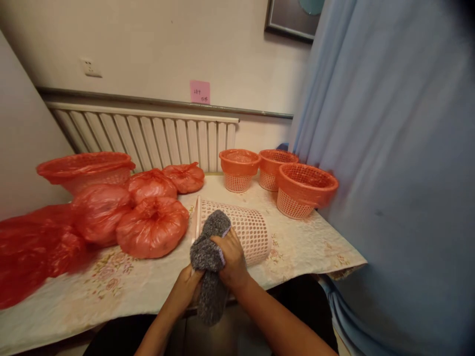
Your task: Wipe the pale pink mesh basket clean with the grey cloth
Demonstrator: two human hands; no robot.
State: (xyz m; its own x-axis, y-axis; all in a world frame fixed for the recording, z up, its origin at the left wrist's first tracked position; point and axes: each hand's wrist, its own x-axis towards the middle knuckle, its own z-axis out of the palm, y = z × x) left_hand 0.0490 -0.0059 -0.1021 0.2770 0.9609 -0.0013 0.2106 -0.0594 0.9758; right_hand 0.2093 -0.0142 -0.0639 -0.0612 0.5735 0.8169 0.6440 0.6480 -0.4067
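A fuzzy dark grey cloth (212, 249) with a pale purple edge is bunched between my two hands over the table's front edge. My right hand (232, 254) is closed around its right side. Lower down, my left hand (187, 287) grips near the bottom left of the bunch; its fingertips are partly hidden, and a bit of something pale shows beside them. Just behind the cloth a pale pink perforated plastic basket (250, 230) lies on its side, its rim to the left. The cloth and my right hand cover part of it.
Several tied red plastic bags (153, 227) sit on the left, near a large red-lined basket (87, 168). Three smaller baskets lined with red bags (239, 170) stand at the back right. A flowered tablecloth (111, 272) covers the table. A blue curtain (386, 173) hangs right; a radiator (148, 136) stands behind.
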